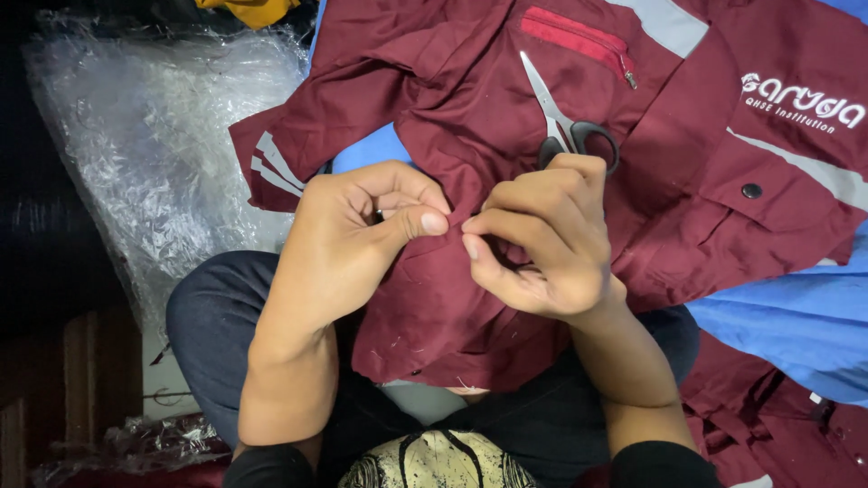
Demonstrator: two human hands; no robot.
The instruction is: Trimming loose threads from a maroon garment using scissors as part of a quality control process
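Observation:
A maroon work jacket [470,99] with grey reflective strips lies across my lap and a blue cloth. My left hand [362,230] pinches a fold of the jacket between thumb and fingers. My right hand [542,244] pinches the same fold right beside it, thumb tips almost touching. A pair of scissors [562,126] with black handles lies on the jacket just beyond my right hand, blades pointing away from me. Loose thread bits speckle the fabric.
Crinkled clear plastic wrap [154,136] is piled to the left. Blue cloth [796,325] lies under the jacket at right, more maroon fabric [778,425] at lower right. A yellow item [253,11] shows at the top edge. My knees in dark trousers [212,325] frame the work.

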